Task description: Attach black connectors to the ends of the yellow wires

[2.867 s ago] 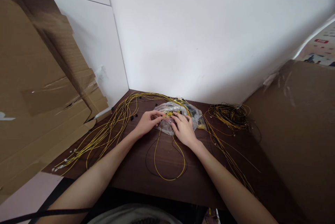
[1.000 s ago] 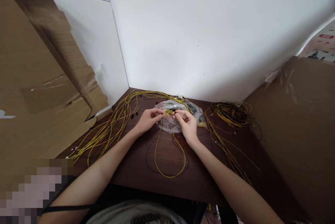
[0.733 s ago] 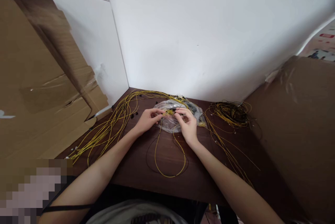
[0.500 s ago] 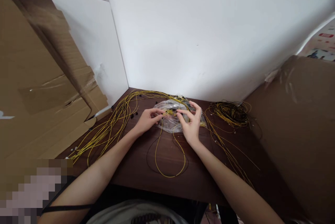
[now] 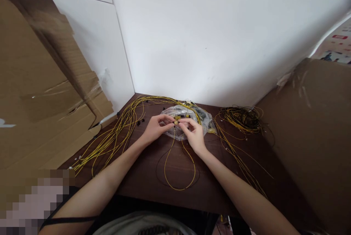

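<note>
My left hand (image 5: 157, 129) pinches a small yellow connector (image 5: 176, 122) between thumb and fingertips. My right hand (image 5: 195, 134) meets it from the other side, thumb and forefinger closed together at a small dark piece too tiny to make out. Below the fingers hangs a yellow and black cable (image 5: 179, 190) in a loop over the table; one end runs up to the left fingertips, the other goes up beside my right hand. Just behind the fingers lies a clear plastic bag (image 5: 167, 110) with yellow connectors (image 5: 188, 116) on or in it.
Long yellow cables (image 5: 120, 123) arc across the left of the brown table (image 5: 137, 180). More cables (image 5: 233, 152) run down the right, near a tangled coil (image 5: 242, 118). Small black pieces (image 5: 139, 122) lie left of the bag. Cardboard (image 5: 46, 81) flanks the left; a box (image 5: 309, 136) the right.
Both hands have drawn closer, so the fingertips now meet at the connector. My right hand's raised fingers have curled down, and the cable loop has narrowed slightly.
</note>
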`<state>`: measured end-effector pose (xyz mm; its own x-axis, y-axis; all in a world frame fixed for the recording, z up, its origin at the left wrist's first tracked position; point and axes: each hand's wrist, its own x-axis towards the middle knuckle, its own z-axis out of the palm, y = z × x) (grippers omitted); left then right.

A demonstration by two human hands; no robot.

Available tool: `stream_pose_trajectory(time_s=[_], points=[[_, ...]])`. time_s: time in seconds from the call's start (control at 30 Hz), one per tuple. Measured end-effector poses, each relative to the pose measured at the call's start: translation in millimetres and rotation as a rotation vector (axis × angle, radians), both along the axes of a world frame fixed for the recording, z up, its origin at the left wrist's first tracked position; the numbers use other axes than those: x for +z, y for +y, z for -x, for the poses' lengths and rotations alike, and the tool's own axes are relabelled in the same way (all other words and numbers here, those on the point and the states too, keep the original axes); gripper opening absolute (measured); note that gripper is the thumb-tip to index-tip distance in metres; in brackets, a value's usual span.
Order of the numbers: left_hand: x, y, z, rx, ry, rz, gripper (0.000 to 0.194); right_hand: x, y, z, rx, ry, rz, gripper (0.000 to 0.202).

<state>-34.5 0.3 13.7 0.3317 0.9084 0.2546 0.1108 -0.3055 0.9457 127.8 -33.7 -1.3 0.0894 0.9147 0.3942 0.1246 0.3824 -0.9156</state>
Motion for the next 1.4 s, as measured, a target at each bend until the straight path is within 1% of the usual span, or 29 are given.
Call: stream_pose_trajectory(time_s=[0.13,0.3,0.5,0.67,0.83,1.03,1.17,1.3,1.4], points=[[1.9,-2.7,-1.7,0.004,-0.031,0.001,0.021,-4.9,2.5,-0.3,0.034,0.045,0.061,0.016],[1.8,-3.4,-1.5,0.006,-0.024,-0.01,0.019,-6.7,2.7,0.3,0.036,0.055,0.078,0.016],[2.7,-4.2,-1.5,0.006,-0.017,-0.054,0.017,-5.8,2.1,0.8,0.032,0.007,0.061,0.017],[2.6,-4.2,-2.3,0.022,-0.003,-0.054,0.017,-4.7,2.5,1.4,0.067,0.062,0.101,0.018],[0.0,-4.6,-2.6,0.027,-0.013,-0.064,0.018,-1.4,1.6,2.1,0.069,0.079,0.12,0.019],[0.5,-5.9,-2.7,-0.01,-0.022,-0.095,0.015,-0.3,0.7,2.2,0.068,0.081,0.15,0.018],[0.7,-6.2,-2.3,-0.037,-0.006,-0.113,0.013,-3.2,0.9,0.9,0.06,0.036,0.125,0.017],[-2.4,-6.2,-1.6,-0.046,0.024,-0.134,0.014,-4.8,0.9,-0.3,0.04,-0.047,0.076,0.017],[-5.0,-6.5,-1.3,-0.039,0.023,-0.14,0.014,-4.6,0.4,-0.7,0.043,-0.065,0.062,0.016]])
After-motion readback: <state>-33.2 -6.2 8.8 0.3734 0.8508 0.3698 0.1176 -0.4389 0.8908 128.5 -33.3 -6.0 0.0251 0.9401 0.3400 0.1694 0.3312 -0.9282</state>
